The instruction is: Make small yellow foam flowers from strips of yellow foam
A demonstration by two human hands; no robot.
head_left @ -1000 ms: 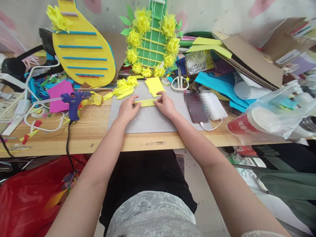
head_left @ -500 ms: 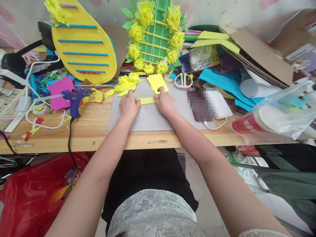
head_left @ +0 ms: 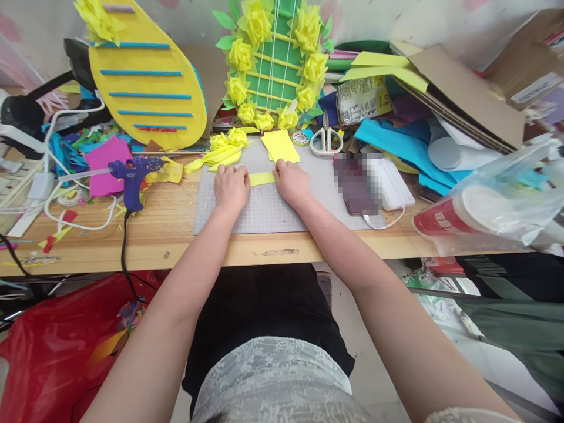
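Note:
A narrow yellow paper strip (head_left: 262,179) lies across the grey cutting mat (head_left: 264,214). My left hand (head_left: 231,187) is closed on its left end, fingers curled down. At the other end my right hand (head_left: 291,181) grips the strip, thumb and fingers bent over it. Just beyond my right hand is a yellow paper rectangle (head_left: 280,145), and past my left hand lie yellow paper petals (head_left: 224,150). White-handled scissors (head_left: 326,141) rest at the mat's far edge. My fingertips are partly hidden by the backs of my hands.
A purple glue gun (head_left: 133,183) with a black cord stands left. To the right are a phone (head_left: 358,185), a white power bank (head_left: 395,188) and a bagged red cup (head_left: 445,218). Behind stand a yellow board (head_left: 145,85) and a green flower-trimmed board (head_left: 275,82).
My fingers have curled further in over the strip's ends, the left ones most clearly. The strip looks slightly wider and flatter between my hands.

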